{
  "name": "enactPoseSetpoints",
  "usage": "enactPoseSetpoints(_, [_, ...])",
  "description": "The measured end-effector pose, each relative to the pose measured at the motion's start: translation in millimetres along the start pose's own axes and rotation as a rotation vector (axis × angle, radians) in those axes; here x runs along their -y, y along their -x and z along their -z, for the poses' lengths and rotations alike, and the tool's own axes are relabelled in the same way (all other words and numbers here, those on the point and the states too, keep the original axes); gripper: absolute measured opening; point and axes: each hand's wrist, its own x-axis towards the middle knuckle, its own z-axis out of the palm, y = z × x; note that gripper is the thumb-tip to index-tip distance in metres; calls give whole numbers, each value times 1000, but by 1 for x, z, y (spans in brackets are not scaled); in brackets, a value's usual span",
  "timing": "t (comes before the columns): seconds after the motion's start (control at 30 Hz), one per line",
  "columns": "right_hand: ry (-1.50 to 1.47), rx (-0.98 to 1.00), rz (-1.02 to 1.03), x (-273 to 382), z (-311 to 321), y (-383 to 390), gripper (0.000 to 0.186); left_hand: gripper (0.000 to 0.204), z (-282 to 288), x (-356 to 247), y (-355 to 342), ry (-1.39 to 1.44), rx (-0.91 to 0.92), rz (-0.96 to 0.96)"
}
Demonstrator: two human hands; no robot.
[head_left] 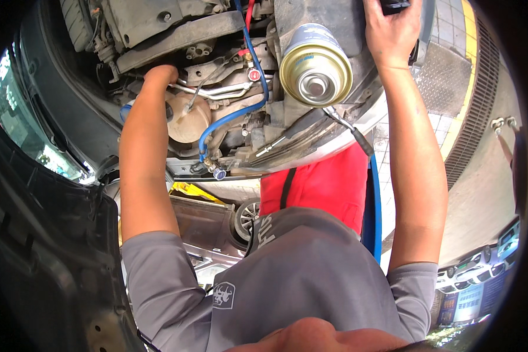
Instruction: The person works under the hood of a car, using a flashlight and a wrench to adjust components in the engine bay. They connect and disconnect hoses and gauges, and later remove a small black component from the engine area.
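My left hand reaches deep among the parts of an open engine bay, beside silver metal pipes. Its fingers are hidden behind the parts there. At the top edge, my right hand is closed around a black object, which the frame cuts off. Between my arms a metal can with a gold rim stands on the car's front. A ratchet wrench with a black handle lies beside the can. A blue hose runs down to a coupler with a blue knob. A red-knobbed coupler sits on the pipes.
A yellowish round reservoir is near my left forearm. The raised hood fills the left side, by the windshield. Red cloth lies against the car's front. A floor grate runs along the right, with parked cars beyond.
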Motion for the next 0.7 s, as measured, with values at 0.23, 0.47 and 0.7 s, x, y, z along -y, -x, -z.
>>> enactPoseSetpoints(0.23, [-50,-58,11,-8,-6,3,39,34,33,-11,40,-8,81,-105])
enactPoseSetpoints(0.47, [-6,-65,8,-9,-8,5,41,33,2,4,-10,41,65,-10])
enactPoseSetpoints(0.7, [-34,-47,28,-14,-7,5,43,32,10,-1,2,41,82,-2])
